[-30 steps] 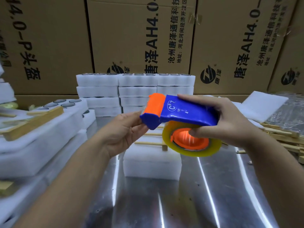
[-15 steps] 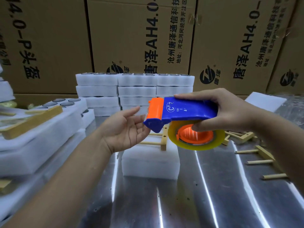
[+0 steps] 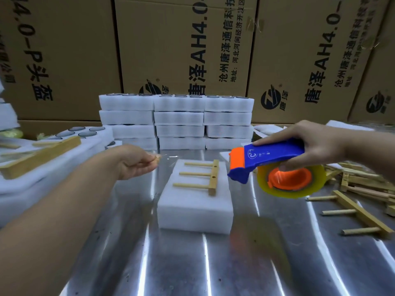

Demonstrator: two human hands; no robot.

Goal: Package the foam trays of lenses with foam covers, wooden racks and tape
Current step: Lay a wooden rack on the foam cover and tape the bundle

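A white foam block lies on the metal table in the middle, with a wooden rack of three pegs resting on top. My right hand grips a blue and orange tape dispenser carrying a yellowish tape roll, held above the block's right side. My left hand hovers left of the block with fingers pinched on the end of a clear tape strip that stretches toward the dispenser.
Stacked foam trays of lenses stand at the back before cardboard boxes. More foam trays and a wooden bar sit at left. Loose wooden racks lie at right.
Both hands dropped and drew apart: the dispenser moved right, my left hand closed on the tape end and pulled it left. The block and rack are now uncovered in view.
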